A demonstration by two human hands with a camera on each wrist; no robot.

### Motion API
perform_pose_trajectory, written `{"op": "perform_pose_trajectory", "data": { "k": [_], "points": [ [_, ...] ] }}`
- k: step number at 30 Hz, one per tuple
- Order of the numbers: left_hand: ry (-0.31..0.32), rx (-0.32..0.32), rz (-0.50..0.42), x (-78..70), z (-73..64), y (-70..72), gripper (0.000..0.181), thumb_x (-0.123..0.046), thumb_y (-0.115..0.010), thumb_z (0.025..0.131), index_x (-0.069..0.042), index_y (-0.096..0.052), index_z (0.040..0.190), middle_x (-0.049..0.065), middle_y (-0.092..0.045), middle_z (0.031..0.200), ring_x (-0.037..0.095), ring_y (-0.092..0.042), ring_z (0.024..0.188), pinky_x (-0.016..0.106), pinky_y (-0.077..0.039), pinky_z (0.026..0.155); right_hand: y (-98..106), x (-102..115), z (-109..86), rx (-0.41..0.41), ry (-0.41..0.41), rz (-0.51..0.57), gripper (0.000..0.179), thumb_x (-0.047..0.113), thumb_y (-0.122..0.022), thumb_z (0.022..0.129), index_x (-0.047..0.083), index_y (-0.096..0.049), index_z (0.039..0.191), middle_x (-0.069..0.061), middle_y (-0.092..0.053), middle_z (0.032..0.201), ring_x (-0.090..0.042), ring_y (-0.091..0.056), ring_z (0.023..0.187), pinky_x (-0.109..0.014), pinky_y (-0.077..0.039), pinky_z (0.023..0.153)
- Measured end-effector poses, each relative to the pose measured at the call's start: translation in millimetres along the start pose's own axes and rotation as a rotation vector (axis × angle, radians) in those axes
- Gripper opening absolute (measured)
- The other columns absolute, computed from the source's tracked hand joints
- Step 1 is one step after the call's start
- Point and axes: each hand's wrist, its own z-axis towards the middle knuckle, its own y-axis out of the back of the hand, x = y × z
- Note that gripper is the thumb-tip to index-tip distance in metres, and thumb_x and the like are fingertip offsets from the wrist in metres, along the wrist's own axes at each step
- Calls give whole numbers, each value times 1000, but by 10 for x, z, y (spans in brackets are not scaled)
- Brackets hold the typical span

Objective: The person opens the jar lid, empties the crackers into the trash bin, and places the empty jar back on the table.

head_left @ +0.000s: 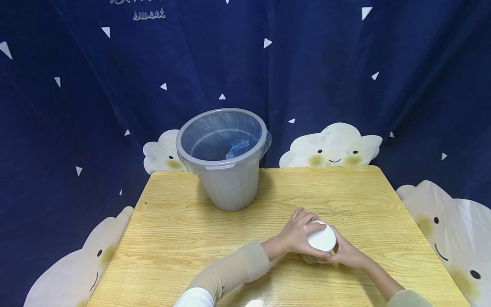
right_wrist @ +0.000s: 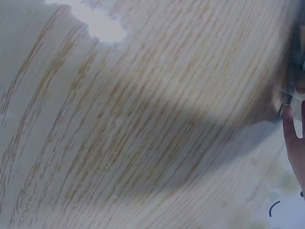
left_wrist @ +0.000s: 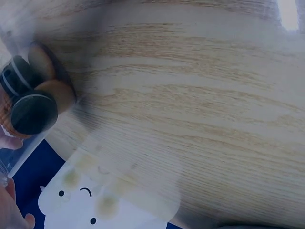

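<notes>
A clear jar (head_left: 308, 259) with a round white lid (head_left: 323, 238) stands on the right part of the table, its body largely hidden by hands. My left hand (head_left: 299, 232) grips the lid from the left, fingers over its far side and thumb at the near side. From the right, my right hand (head_left: 347, 253) holds the jar below the lid. Through the clear wall, the left wrist view shows dark round pieces (left_wrist: 34, 114) and brown rounded pieces (left_wrist: 57, 93) inside. At the right edge of the right wrist view, my fingers (right_wrist: 291, 138) lie against the jar.
A grey bin (head_left: 234, 187) lined with a clear bag stands at the back left of the wooden table (head_left: 184, 238). Some blue plastic (head_left: 238, 147) lies inside it. Behind hangs a dark blue curtain (head_left: 314, 76) with white triangles and smiling clouds.
</notes>
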Motion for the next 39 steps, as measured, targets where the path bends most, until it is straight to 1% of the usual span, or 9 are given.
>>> {"op": "perform_pose_trajectory", "data": {
  "k": [3, 8, 14, 22, 25, 29, 32, 39],
  "points": [
    [16, -24, 23, -15, -10, -18, 72, -74, -65, 55, -31, -63, 113, -9, -53, 114, 5, -44, 107, 38, -25, 106, -3, 7, 2, 6, 2, 4, 89, 11, -78, 69, 11, -20, 137, -19, -33, 131, -4, -46, 108, -20, -40, 89],
    [50, -44, 48, -43, -20, -35, 71, -76, -63, 56, -32, -62, 111, -9, -52, 112, 5, -45, 106, 40, -25, 106, -8, 16, 1, -1, 5, 0, 89, 12, -78, 68, 10, -21, 136, -17, -34, 130, -4, -46, 107, -21, -41, 88],
    [86, -85, 40, -73, -30, -53, 68, -75, -64, 56, -31, -63, 108, -9, -52, 108, 7, -47, 102, 41, -28, 104, -14, 24, 0, -6, -3, -11, 89, 11, -78, 68, 10, -22, 136, -17, -36, 128, -6, -47, 105, -24, -44, 85],
    [116, -121, 53, -102, -37, -87, 67, -76, -62, 56, -32, -64, 106, -9, -53, 106, 7, -48, 99, 39, -31, 100, -12, 27, -2, -12, -1, -34, 88, 11, -78, 69, 10, -22, 136, -17, -37, 127, -7, -47, 105, -26, -45, 84],
    [130, -123, 63, -119, -39, -83, 66, -76, -62, 57, -32, -64, 105, -9, -53, 105, 6, -48, 98, 40, -32, 100, -7, 27, -3, -16, -9, -43, 88, 12, -78, 69, 10, -21, 136, -17, -37, 128, -7, -48, 105, -25, -44, 84],
    [160, -103, 79, -144, -44, -70, 66, -76, -61, 58, -31, -63, 106, -8, -51, 107, 7, -46, 98, 42, -31, 100, -4, 26, -5, -16, -21, -44, 88, 13, -78, 70, 11, -21, 137, -18, -36, 128, -7, -47, 106, -25, -44, 84],
    [180, -105, 90, -161, -48, -74, 67, -77, -60, 57, -31, -63, 106, -8, -51, 107, 6, -46, 98, 42, -30, 101, -4, 27, -3, -12, -34, -34, 87, 12, -77, 70, 12, -21, 137, -19, -36, 129, -9, -48, 106, -26, -45, 84],
    [202, -156, 108, -199, -57, -99, 70, -79, -60, 55, -29, -64, 105, -8, -52, 104, 7, -47, 98, 42, -30, 100, -3, 33, 0, -15, -64, -33, 87, 13, -77, 70, 13, -21, 136, -19, -36, 129, -18, -47, 109, -29, -43, 85]
  ]
}}
